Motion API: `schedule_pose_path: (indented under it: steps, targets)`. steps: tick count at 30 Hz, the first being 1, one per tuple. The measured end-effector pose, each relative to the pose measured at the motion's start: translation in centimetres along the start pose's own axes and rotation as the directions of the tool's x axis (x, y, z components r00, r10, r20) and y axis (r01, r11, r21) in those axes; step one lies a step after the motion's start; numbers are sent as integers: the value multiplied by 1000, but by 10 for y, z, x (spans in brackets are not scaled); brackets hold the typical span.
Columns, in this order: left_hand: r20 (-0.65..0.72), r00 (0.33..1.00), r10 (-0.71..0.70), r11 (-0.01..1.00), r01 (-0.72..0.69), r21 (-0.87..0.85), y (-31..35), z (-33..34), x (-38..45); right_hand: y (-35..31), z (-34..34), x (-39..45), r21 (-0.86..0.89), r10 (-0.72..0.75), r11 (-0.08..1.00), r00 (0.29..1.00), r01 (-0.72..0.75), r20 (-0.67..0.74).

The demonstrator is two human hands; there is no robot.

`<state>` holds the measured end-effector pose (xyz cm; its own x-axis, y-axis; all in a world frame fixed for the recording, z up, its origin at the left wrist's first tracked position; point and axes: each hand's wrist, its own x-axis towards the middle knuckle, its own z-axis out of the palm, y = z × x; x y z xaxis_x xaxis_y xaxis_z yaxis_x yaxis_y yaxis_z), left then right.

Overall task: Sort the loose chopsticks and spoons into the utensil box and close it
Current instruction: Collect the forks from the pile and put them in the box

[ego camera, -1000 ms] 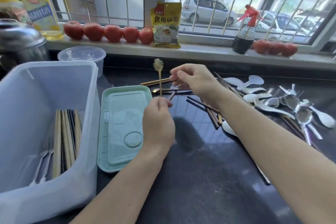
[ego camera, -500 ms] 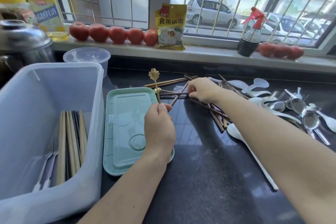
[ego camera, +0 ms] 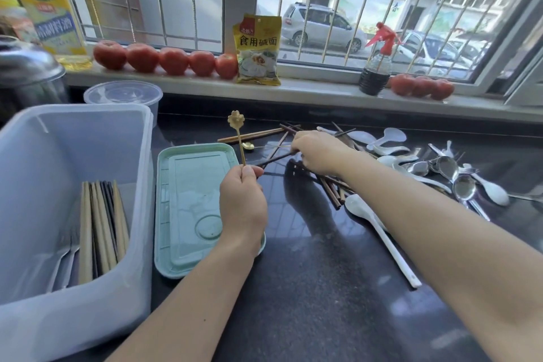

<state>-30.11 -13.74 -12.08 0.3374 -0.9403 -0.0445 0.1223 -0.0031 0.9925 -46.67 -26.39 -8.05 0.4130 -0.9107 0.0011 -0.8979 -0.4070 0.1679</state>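
1. The left hand (ego camera: 242, 203) is curled around the thin stem of a small gold-coloured metal spoon with a flower-shaped end (ego camera: 237, 132), held upright above the near right corner of the pale green rectangular plastic lid (ego camera: 188, 209), which lies flat on the dark polished stone counter (ego camera: 323, 288).
2. The right hand (ego camera: 316, 151) reaches into the scattered pile of dark brown wooden chopsticks (ego camera: 329, 188); its fingers pinch one dark chopstick (ego camera: 273, 159) that slants toward the left hand.
3. A second small gold spoon (ego camera: 249, 145) lies flat on the counter between the two hands, just past the lid's far edge.
4. Two light wooden chopsticks (ego camera: 252, 135) lie side by side beyond it.
5. The translucent white rectangular plastic utensil box (ego camera: 88, 138) stands open, left of the lid and just beside it. Inside, pale wooden and black chopsticks (ego camera: 101, 226) lie parallel, with metal forks (ego camera: 63, 258) to their left.
6. A long-handled white spoon (ego camera: 379, 235), smooth and glossy, lies just beside the right forearm.
7. Further right, white spoons (ego camera: 388, 138) and shiny steel spoons (ego camera: 455, 176) lie heaped and overlapping.
8. On the sill: red tomatoes (ego camera: 164, 59), a yellow packet (ego camera: 258, 50), a dark bottle with a red spray head (ego camera: 377, 67).
9. A round clear plastic tub (ego camera: 123, 94) stands behind the box.
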Motion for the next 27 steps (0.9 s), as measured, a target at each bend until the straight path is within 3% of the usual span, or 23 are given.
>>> schedule_pose_path:
  steps: [5, 8, 9, 11, 12, 14, 17, 22, 24, 25, 27]
  targets:
    - [9, 1000, -4, 1000, 4, -27, -1, 0, 1, 6, 2, -3, 152, 79, 985, 997, -80, 13]
    - [25, 1000, 13, 999, -12, -39, -1, 1, 1, 7, -2, -8, 272, 184, 952, 973, -141, -138]
    - [26, 999, 26, 999, -25, -33, -2, 1, 1, 7, -6, -12, 324, 249, 932, 936, -162, -248]
    - [28, 997, 76, 997, -77, 6, 0, 1, 2, 4, -18, -22, 489, 409, 857, 794, -163, -451]
    - [35, 993, 116, 992, -117, 45, 1, 1, 1, -1, -28, -30, 608, 491, 782, 732, -133, -472]
    - [65, 979, 193, 972, -200, 121, 9, 1, -10, -16, -52, -49, 778, 574, 625, 714, -65, -402]
    - [141, 955, 262, 953, -279, 117, 41, 2, -40, -42, -85, -80, 797, 538, 604, 752, -29, -380]
    - [299, 904, 306, 937, -229, -265, 153, -26, -95, -110, -150, -105, 778, 502, 626, 742, 41, -444]
    - [339, 877, 341, 921, -239, -308, 193, -67, -107, -153, -177, -106, 837, 413, 503, 790, 218, -454]
    - [324, 874, 363, 911, -260, -319, 209, -94, -106, -175, -184, -102, 804, 334, 512, 792, 303, -511]
    - [199, 899, 391, 903, -332, -273, 230, -157, -89, -217, -190, -86, 611, 132, 702, 777, 366, -616]
